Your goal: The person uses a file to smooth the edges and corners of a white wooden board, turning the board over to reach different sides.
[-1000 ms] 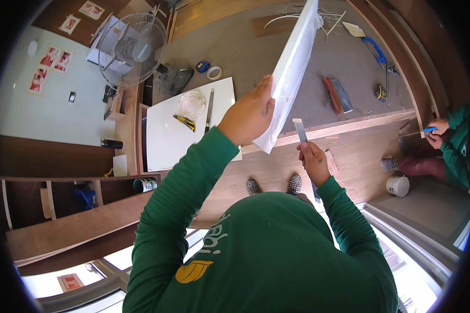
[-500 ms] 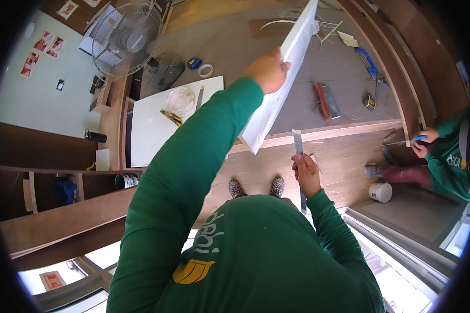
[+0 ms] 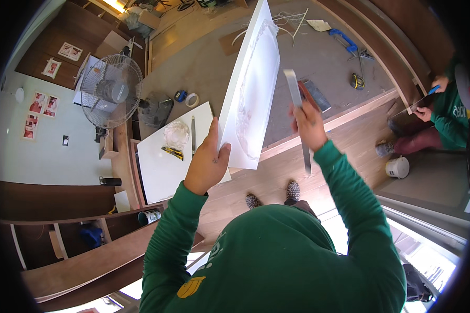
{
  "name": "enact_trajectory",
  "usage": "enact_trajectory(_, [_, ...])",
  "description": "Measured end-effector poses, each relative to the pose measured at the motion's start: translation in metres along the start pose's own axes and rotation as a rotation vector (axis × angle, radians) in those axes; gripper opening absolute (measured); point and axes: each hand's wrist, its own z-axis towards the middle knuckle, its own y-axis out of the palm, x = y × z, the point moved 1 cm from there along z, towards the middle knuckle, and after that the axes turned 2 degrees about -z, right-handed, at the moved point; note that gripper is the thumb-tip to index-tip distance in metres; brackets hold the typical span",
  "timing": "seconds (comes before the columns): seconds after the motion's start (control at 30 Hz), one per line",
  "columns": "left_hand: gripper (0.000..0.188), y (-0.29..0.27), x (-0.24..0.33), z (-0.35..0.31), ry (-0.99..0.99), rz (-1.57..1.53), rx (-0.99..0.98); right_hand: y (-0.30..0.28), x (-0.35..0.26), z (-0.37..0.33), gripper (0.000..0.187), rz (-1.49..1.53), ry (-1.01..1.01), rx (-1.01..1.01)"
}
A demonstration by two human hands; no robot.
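Note:
My left hand (image 3: 206,166) is closed on the near lower edge of a long white panel (image 3: 236,112), which stands tilted up. White paste is smeared along the rim of its right-hand face. To the panel's right, my right hand (image 3: 309,125) grips a flat grey metal strip (image 3: 293,87) near its middle, apart from the panel; the strip's exact kind cannot be made out. Left of my left hand lies a white board (image 3: 154,169) bearing a mound of white paste (image 3: 176,135), yellow-and-black utility knives (image 3: 173,152) and a thin metal blade (image 3: 194,134).
A red-handled flat tool (image 3: 313,96), a yellow tape measure (image 3: 357,81) and a blue-framed tool (image 3: 343,39) lie on the grey surface. A fan (image 3: 112,91) stands left. At right, another person's hands (image 3: 432,99) hold a blue-handled tool by a wooden edge, above a white bucket (image 3: 397,167).
My left hand has come nearer and to the left, now at the panel's lower end; the panel has shifted left. My right hand has raised the metal strip toward the panel.

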Motion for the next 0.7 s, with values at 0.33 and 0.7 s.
enact_trajectory(0.33, [0.064,0.003,0.016,0.01,-0.151,-0.259,-0.129,0.035,-0.033,0.182,0.02,-0.603,-0.314,0.095])
enact_trajectory(0.7, [0.07,0.015,0.016,0.009,0.027,-0.098,-0.082,0.064,-0.02,0.084,0.024,-0.515,-0.742,0.006])
